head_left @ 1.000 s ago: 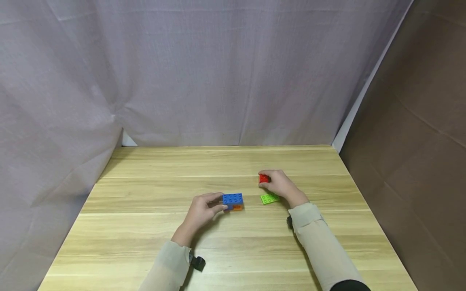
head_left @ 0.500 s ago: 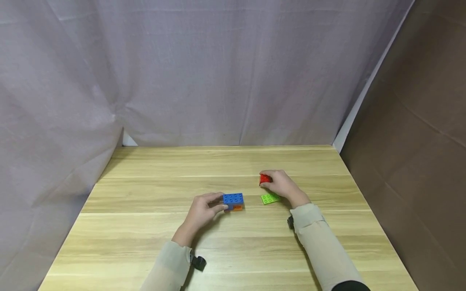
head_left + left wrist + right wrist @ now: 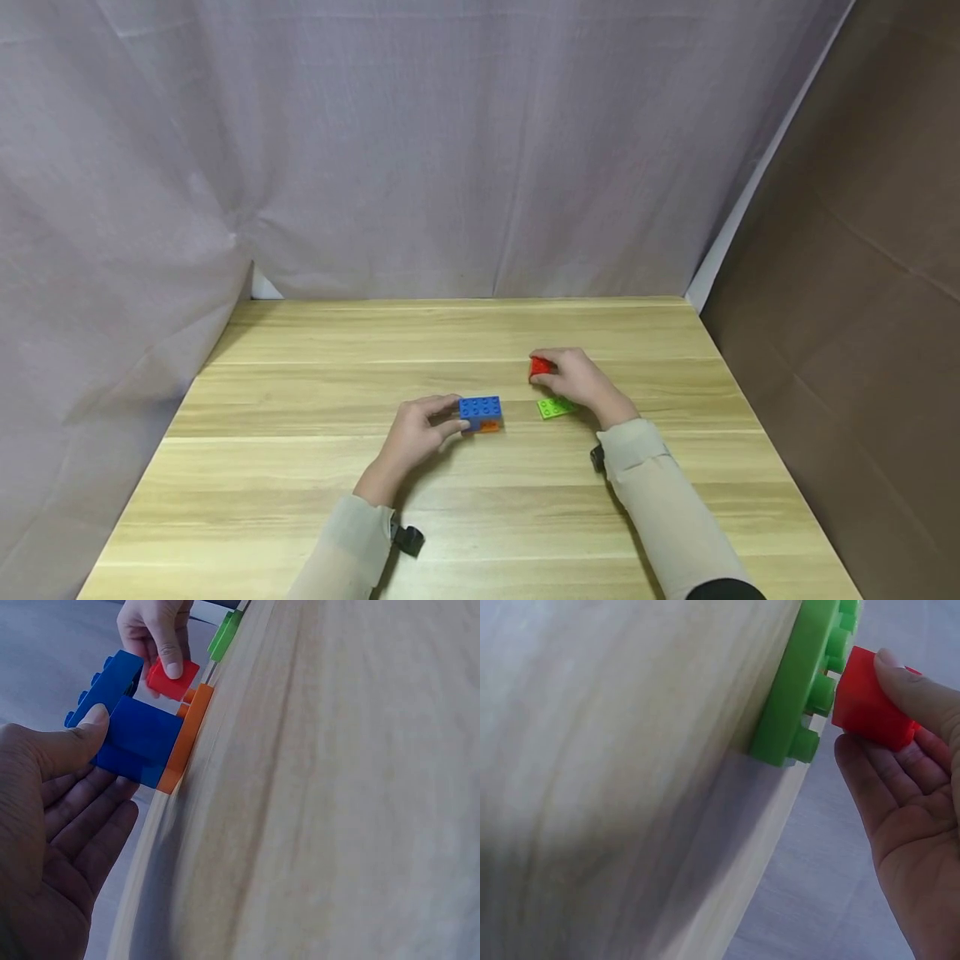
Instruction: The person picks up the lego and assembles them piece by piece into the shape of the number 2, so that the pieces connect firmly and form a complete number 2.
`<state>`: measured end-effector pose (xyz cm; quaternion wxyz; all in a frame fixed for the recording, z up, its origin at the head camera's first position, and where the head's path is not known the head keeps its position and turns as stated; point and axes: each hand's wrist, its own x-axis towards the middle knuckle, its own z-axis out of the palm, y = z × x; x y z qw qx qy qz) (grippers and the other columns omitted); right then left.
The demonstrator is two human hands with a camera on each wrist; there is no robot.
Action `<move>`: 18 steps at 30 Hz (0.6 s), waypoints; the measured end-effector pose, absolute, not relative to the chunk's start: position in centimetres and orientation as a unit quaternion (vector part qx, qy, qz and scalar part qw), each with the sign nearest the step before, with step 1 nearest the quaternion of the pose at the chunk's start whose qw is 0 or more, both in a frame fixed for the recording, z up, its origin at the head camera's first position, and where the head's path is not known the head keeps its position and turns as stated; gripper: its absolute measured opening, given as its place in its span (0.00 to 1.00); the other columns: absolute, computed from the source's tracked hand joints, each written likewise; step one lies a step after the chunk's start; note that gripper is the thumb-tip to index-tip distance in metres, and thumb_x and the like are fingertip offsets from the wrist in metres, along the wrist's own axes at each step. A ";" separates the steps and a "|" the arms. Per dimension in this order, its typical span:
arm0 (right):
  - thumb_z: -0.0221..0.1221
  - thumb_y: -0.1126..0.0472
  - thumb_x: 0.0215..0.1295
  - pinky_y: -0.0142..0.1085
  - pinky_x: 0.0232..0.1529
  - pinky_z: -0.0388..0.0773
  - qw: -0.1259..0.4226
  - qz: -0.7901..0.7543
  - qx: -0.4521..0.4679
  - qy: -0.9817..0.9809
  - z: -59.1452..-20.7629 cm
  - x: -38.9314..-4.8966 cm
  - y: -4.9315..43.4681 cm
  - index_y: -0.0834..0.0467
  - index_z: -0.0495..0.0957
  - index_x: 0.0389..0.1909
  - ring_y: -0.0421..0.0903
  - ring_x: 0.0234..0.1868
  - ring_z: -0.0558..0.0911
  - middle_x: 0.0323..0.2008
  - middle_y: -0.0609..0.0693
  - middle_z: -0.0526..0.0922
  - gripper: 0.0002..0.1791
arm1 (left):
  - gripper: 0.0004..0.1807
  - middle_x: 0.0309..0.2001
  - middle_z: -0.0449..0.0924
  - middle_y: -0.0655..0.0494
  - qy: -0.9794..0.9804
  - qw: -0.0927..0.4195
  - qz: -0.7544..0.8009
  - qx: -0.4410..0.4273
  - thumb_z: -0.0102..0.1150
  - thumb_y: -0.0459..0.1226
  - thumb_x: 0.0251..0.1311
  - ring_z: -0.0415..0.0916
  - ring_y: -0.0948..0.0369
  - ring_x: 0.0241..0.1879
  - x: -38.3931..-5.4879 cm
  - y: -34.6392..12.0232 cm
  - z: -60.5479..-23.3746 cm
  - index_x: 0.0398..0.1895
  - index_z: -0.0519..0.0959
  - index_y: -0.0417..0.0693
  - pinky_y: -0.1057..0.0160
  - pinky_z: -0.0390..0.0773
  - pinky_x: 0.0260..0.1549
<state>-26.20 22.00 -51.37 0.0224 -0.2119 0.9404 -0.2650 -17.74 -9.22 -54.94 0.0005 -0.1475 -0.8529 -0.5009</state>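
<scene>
My left hand (image 3: 415,433) holds a stack of toy building bricks between thumb and fingers. A long studded blue brick (image 3: 480,407) tops the stack, another blue block (image 3: 142,731) sits below it, and an orange plate (image 3: 187,739) forms the base on the table. One end of the long brick overhangs the orange plate, leaving a gap beneath. My right hand (image 3: 583,385) pinches a small red brick (image 3: 870,705) between thumb and fingers, right of the stack and farther back. Near that hand lies a flat lime-green studded plate (image 3: 554,408), partly covered by the hand in the head view.
The light wood-grain table (image 3: 300,475) carries the bricks. A grey cloth (image 3: 375,150) hangs along its back and left, and a brown cloth (image 3: 847,275) along its right. Black wrist straps show at both cuffs.
My right hand first shifts barely, then moves slightly left with the red brick. The left hand, the blue and orange stack, and the green plate stay where they were.
</scene>
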 end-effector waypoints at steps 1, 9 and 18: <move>0.68 0.56 0.66 0.46 0.48 0.81 0.024 -0.267 -0.210 0.940 -51.3 -26.2 22.0 0.61 0.78 0.63 0.48 0.45 0.82 0.54 0.57 0.84 0.26 | 0.27 0.55 0.84 0.55 -0.853 0.000 -0.501 -0.147 0.75 0.45 0.55 0.82 0.63 0.49 -17.7 -9.2 -54.9 0.59 0.82 0.49 0.62 0.80 0.53; 0.68 0.57 0.66 0.44 0.47 0.83 0.026 -0.281 -0.209 0.936 -51.3 -26.2 21.9 0.60 0.78 0.63 0.48 0.47 0.83 0.54 0.57 0.84 0.26 | 0.27 0.55 0.84 0.55 -0.854 0.002 -0.499 -0.146 0.75 0.46 0.55 0.82 0.63 0.50 -17.8 -9.2 -55.0 0.58 0.83 0.49 0.63 0.80 0.53; 0.68 0.56 0.66 0.44 0.47 0.83 0.024 -0.284 -0.209 0.935 -51.0 -26.0 21.9 0.60 0.78 0.63 0.47 0.48 0.82 0.55 0.56 0.83 0.26 | 0.27 0.55 0.84 0.54 -0.853 0.006 -0.501 -0.147 0.75 0.45 0.55 0.82 0.62 0.50 -17.8 -9.2 -55.1 0.58 0.83 0.49 0.63 0.80 0.53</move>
